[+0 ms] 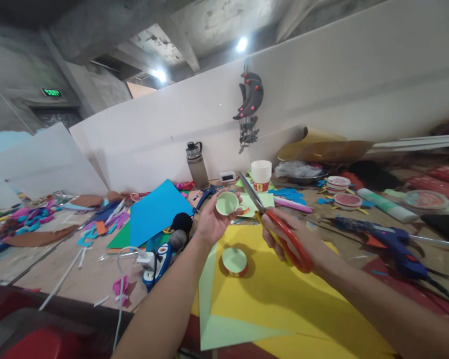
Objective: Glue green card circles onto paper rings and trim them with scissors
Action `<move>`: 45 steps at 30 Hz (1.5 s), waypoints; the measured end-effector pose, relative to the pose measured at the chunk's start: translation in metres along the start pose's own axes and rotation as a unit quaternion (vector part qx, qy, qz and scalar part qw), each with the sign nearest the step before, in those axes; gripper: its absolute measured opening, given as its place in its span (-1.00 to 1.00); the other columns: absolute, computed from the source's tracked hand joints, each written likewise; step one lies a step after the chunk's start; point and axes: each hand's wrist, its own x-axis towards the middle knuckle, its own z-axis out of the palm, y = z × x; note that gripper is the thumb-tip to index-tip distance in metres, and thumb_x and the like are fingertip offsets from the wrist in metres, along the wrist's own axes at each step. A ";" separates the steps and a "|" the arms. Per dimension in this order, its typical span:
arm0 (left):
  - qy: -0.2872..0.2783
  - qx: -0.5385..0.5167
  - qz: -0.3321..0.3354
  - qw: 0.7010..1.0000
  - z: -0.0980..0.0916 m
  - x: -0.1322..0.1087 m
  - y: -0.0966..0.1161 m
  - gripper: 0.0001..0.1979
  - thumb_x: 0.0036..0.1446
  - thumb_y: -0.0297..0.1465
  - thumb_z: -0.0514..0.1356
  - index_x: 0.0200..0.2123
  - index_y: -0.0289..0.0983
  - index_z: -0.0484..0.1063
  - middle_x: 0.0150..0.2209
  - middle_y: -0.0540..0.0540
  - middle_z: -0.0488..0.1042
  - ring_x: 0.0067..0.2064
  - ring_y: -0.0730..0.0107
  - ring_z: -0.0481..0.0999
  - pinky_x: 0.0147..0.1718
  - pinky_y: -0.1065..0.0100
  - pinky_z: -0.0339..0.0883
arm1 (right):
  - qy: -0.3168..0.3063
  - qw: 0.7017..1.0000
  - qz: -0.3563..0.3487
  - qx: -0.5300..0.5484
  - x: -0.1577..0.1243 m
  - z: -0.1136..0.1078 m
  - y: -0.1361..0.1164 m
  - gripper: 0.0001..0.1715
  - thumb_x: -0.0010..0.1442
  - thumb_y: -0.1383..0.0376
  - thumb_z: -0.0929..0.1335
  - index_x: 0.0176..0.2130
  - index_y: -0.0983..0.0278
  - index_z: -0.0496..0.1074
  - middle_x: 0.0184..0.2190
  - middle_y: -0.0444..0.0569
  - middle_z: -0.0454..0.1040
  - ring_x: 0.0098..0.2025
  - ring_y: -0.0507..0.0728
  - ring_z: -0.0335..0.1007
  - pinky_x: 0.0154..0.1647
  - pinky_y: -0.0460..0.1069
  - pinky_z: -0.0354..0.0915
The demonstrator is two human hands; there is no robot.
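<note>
In my left hand point(210, 224), palm turned up and fingers closed around it, is a small round pale green piece point(227, 203) with a lighter rim. My right hand point(290, 232) grips a pair of scissors point(253, 193) by the red and yellow handles. The blades point up and away, to the right of the round piece and apart from it; they look shut. Below my hands, a short round piece point(234, 261) with a pale green top and a red-patterned side rests on yellow paper point(269, 299). Pale green paper point(235, 333) shows under the yellow sheet.
Stacked paper cups point(261, 174) and a grey bottle point(197, 167) stand at the back. A blue glue gun point(389, 244) lies right, near round decorated pieces point(347, 201). Blue paper point(159, 212) and a power strip point(157, 267) with a white cord are left. A dark moon ornament point(251, 94) hangs behind.
</note>
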 end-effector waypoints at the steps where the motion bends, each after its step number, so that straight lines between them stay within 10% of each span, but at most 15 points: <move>1: -0.003 0.006 0.010 1.000 -0.001 0.000 0.000 -0.75 0.27 -0.28 0.07 -0.10 -0.25 0.46 -0.12 -0.19 0.58 0.04 0.09 0.53 -0.03 0.06 0.43 | 0.005 1.000 0.006 -0.018 0.000 0.000 0.000 -0.60 0.09 -0.06 0.36 -0.36 0.15 0.19 -0.67 -0.28 0.30 -0.76 -0.05 0.14 -0.79 -0.15 0.09; 45: -0.019 -0.026 -0.005 0.999 0.014 -0.004 -0.004 -0.55 0.37 -0.20 -0.09 0.15 -0.27 0.36 -0.04 -0.27 0.57 0.06 0.14 0.53 0.08 0.05 0.38 | -0.068 0.994 0.025 -0.084 -0.005 0.008 0.013 -0.52 0.19 -0.16 0.26 -0.23 0.18 0.25 -0.63 -0.27 0.35 -0.69 -0.07 0.21 -0.72 -0.18 0.12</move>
